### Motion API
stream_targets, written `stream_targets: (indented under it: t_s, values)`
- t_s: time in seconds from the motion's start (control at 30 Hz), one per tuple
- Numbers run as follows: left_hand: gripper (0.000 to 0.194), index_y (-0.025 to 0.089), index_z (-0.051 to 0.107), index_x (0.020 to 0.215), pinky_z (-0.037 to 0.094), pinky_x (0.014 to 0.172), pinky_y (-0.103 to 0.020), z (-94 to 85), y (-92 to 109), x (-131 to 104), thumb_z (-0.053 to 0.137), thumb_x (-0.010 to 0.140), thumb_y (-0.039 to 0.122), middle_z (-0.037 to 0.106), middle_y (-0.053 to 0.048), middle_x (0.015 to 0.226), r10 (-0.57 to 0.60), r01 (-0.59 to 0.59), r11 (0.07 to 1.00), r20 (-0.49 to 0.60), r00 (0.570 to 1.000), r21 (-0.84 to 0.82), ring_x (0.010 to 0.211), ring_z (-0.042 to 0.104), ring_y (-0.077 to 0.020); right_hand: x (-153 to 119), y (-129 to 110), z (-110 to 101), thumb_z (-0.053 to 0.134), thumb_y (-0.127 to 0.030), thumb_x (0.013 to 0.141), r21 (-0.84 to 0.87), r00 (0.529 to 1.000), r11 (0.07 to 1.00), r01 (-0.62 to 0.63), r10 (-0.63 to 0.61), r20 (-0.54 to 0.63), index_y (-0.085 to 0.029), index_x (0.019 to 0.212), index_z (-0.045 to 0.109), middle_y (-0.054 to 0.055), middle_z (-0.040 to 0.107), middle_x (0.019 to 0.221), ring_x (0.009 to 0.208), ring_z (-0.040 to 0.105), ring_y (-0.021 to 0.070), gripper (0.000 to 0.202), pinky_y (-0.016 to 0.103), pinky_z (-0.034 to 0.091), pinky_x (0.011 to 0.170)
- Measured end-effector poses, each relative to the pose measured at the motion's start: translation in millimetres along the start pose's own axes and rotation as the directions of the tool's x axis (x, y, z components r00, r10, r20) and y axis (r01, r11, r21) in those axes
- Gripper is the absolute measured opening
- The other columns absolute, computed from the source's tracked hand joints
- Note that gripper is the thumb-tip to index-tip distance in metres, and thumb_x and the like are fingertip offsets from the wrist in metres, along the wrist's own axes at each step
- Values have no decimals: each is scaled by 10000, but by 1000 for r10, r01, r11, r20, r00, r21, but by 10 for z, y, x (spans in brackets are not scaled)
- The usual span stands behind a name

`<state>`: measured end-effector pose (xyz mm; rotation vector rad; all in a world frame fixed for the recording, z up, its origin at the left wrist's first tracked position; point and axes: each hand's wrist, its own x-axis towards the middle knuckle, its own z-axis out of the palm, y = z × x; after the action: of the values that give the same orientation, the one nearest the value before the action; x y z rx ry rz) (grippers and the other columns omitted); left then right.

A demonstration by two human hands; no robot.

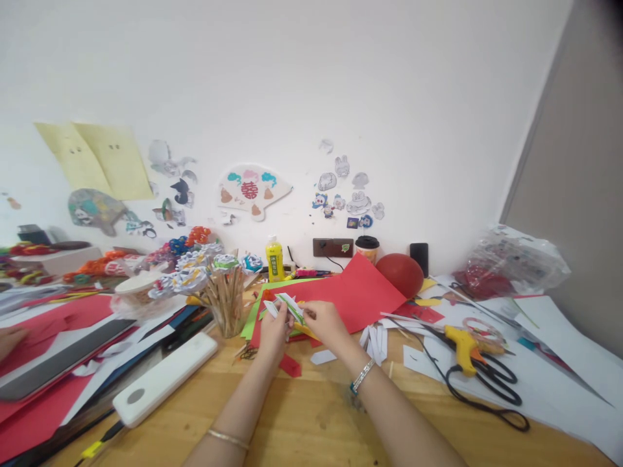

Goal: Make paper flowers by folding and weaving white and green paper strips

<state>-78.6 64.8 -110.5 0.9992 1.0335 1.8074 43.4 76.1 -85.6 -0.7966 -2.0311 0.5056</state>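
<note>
My left hand [275, 329] is closed on folded white and green paper [291, 306], held just above the table. From the other side my right hand [323, 320] pinches the same paper with its fingertips. Something yellow shows under my hands, too covered to name. Behind them lie a red paper sheet [360, 295] and a light green sheet [250, 319]. White folded paper strips [376, 342] rest beside my right wrist, and a small red paper piece [291, 366] lies below my left hand.
Left stand a holder of wooden sticks [224, 298] and paper flowers [192, 266], behind a white power strip [165, 379]. Right are a yellow glue gun [463, 350], black-handled scissors [497, 383] and a red balloon [400, 274]. A yellow bottle [275, 261] stands behind. Another person's hand [12, 340] shows far left.
</note>
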Motion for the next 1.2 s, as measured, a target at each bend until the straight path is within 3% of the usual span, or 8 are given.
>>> stream_targets:
  t_s: [0.23, 0.37, 0.47, 0.67, 0.8, 0.93, 1.07, 1.2]
  values:
    - [286, 184, 477, 673, 182, 321, -158, 30, 19, -46, 634, 634, 419, 413, 97, 375, 7, -5, 999, 32, 999, -46, 304, 302, -46, -8, -44, 23, 476, -103, 790, -34, 999, 999, 38, -37, 28, -186, 774, 669, 19, 646, 737, 680, 565, 121, 211, 194, 390, 635]
    - [311, 178, 464, 677, 193, 342, -156, 28, 33, -38, 634, 629, 434, 399, 103, 390, 22, -20, 996, 17, 1000, -90, 318, 304, -36, -48, -48, 96, 492, -156, 806, -26, 999, 999, 40, -41, -1, -221, 942, 656, 43, 609, 903, 806, 553, 134, 222, 215, 406, 700]
    - [329, 178, 426, 639, 172, 348, -153, 43, 56, -43, 641, 624, 426, 368, 111, 374, 26, -23, 995, 22, 999, -102, 316, 267, -23, -56, 13, 135, 488, -129, 802, 61, 999, 998, 35, -35, 9, -232, 1073, 599, 47, 605, 941, 856, 549, 140, 310, 236, 415, 746]
    - [324, 143, 531, 714, 150, 349, -166, 42, 163, -59, 637, 630, 437, 345, 107, 322, -33, 39, 998, 99, 994, -50, 292, 237, -29, 19, 141, 163, 497, -144, 791, 252, 998, 968, -19, 4, 62, -186, 997, 639, 40, 626, 935, 824, 582, 135, 254, 230, 453, 709]
    - [349, 147, 531, 686, 159, 357, -173, -89, 231, 31, 627, 613, 475, 392, 97, 323, -3, 4, 999, 11, 1000, -33, 286, 236, -27, 32, 164, 99, 492, -199, 803, -34, 984, 988, -154, 156, 89, -183, 1123, 553, 49, 641, 954, 802, 595, 136, 326, 238, 454, 692]
    - [378, 158, 509, 693, 172, 350, -174, -206, 209, 110, 637, 571, 492, 543, 61, 457, 13, -15, 1000, -95, 995, -13, 292, 236, -14, -54, 272, 37, 655, -243, 665, -247, 959, 941, -233, 264, 102, -149, 856, 671, 91, 661, 851, 754, 593, 187, 213, 256, 419, 643]
    - [386, 142, 535, 702, 183, 322, -177, -208, 119, 109, 650, 554, 479, 575, 32, 510, -41, 43, 999, -61, 997, 30, 281, 260, -18, -131, 345, 78, 656, -146, 625, -395, 923, 888, -237, 333, 193, -165, 604, 672, 52, 659, 632, 623, 589, 158, 32, 215, 365, 549]
    - [377, 153, 506, 611, 152, 291, -173, -189, 62, 108, 616, 571, 511, 480, 63, 404, -85, 87, 993, -26, 996, 80, 248, 226, -19, -117, 290, 24, 590, -152, 691, -473, 908, 852, -225, 359, 215, -172, 729, 685, 78, 678, 755, 695, 596, 160, 104, 213, 350, 553]
